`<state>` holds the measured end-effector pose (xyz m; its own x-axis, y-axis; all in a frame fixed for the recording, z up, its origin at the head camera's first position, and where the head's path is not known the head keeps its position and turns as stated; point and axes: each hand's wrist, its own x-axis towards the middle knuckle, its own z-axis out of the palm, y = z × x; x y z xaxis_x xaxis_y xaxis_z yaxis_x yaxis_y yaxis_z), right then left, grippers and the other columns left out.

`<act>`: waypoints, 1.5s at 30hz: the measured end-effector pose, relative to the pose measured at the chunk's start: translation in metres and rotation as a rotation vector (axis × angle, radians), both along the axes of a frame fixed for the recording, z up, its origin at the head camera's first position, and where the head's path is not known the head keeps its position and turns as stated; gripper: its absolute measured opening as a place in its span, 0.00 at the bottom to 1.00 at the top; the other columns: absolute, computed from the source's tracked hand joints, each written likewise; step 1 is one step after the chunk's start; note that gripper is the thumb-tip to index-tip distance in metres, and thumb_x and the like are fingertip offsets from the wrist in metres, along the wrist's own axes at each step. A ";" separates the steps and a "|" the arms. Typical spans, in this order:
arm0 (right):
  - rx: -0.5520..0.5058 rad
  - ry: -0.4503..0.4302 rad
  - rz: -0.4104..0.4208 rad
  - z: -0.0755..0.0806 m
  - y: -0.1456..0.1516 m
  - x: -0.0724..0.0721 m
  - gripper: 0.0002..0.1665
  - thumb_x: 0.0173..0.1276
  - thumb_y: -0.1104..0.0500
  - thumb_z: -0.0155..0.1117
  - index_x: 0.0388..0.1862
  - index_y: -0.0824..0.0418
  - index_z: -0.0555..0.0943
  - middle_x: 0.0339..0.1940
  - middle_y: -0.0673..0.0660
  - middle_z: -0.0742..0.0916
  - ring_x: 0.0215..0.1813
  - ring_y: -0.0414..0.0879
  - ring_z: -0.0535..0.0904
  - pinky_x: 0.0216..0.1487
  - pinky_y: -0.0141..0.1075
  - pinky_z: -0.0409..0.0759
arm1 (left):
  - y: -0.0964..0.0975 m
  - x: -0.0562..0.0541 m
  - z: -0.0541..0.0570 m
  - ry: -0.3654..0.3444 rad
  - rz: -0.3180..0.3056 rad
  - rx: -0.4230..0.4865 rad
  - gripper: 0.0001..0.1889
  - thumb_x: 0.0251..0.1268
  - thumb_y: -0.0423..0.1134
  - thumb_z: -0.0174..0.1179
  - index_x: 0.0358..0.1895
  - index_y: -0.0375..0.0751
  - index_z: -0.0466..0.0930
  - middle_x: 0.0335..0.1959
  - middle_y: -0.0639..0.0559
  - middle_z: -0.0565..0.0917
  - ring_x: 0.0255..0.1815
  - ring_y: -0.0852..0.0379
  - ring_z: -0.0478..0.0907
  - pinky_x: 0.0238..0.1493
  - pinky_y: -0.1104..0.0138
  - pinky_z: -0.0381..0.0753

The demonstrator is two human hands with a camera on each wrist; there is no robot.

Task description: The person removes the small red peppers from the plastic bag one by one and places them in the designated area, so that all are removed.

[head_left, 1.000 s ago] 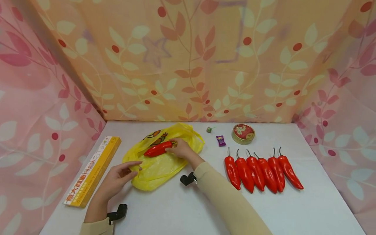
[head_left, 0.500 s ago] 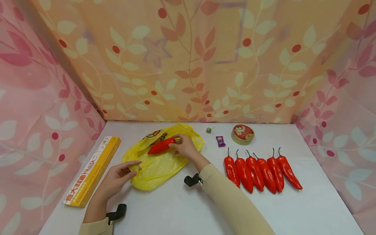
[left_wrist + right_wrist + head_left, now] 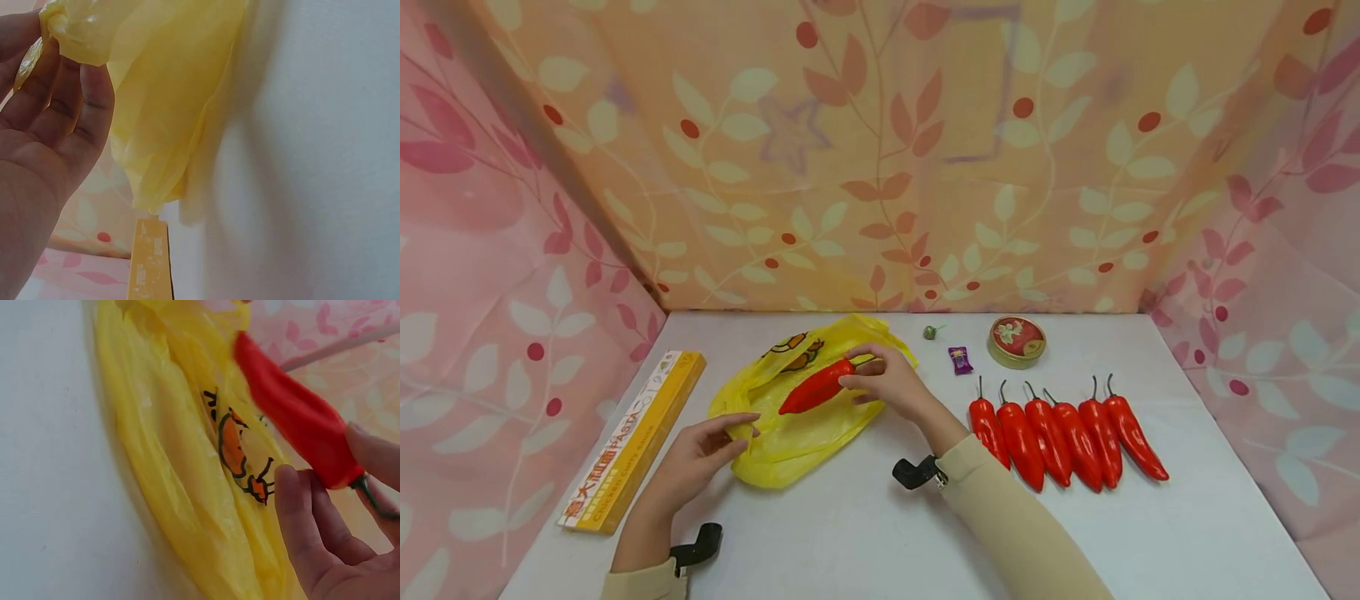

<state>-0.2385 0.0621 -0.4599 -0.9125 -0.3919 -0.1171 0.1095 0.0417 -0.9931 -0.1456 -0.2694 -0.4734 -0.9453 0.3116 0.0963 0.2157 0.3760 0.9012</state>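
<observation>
A red chili pepper (image 3: 816, 387) hangs over the yellow plastic bag (image 3: 775, 462) in the head view, its tip pointing left and toward me. My right hand (image 3: 891, 385) pinches it at the stem end between thumb and fingers. In the right wrist view the same pepper (image 3: 297, 415) appears above the bag (image 3: 162, 444), which bears an orange and black print. My left hand (image 3: 696, 462) pinches the bag's near left edge. Close up in the left wrist view, the bag's gathered film (image 3: 81, 31) lies between the fingers and thumb of that hand (image 3: 56, 125).
A row of several red chili peppers (image 3: 1081, 442) lies on the white table at right. Behind them are a round red tin (image 3: 1017, 340), a purple wrapped candy (image 3: 959, 360) and a small green lollipop (image 3: 930, 332). A yellow pasta box (image 3: 634, 442) lies at left.
My right hand has drawn the pepper to the right and slightly toward me, and the pepper slants more steeply. My left hand has stayed at the bag's edge.
</observation>
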 end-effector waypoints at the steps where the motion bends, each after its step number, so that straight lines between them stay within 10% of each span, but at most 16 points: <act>1: 0.000 -0.007 0.011 0.001 0.003 0.002 0.27 0.65 0.55 0.74 0.61 0.56 0.79 0.54 0.62 0.86 0.54 0.64 0.85 0.51 0.57 0.84 | 0.000 0.000 0.000 0.001 0.001 -0.001 0.18 0.73 0.36 0.61 0.63 0.37 0.79 0.51 0.34 0.85 0.44 0.55 0.83 0.46 0.72 0.83; 16: -0.014 -0.116 -0.109 0.008 0.049 0.021 0.35 0.71 0.50 0.68 0.72 0.48 0.66 0.55 0.60 0.87 0.53 0.54 0.86 0.50 0.49 0.86 | -0.002 0.001 0.000 0.007 0.002 -0.008 0.18 0.73 0.35 0.61 0.63 0.37 0.79 0.52 0.35 0.85 0.44 0.54 0.83 0.46 0.73 0.83; 45: 0.673 0.201 -0.103 0.006 0.126 0.054 0.18 0.67 0.49 0.72 0.55 0.43 0.86 0.50 0.50 0.86 0.50 0.50 0.79 0.42 0.38 0.84 | 0.001 -0.002 -0.002 -0.017 0.006 -0.015 0.19 0.73 0.35 0.61 0.63 0.35 0.78 0.52 0.41 0.87 0.46 0.52 0.83 0.48 0.73 0.83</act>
<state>-0.1849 0.1884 -0.4543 -0.9705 -0.2037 -0.1291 -0.0364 0.6528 -0.7566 -0.1472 -0.2683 -0.4750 -0.9485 0.3077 0.0751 0.1980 0.3910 0.8988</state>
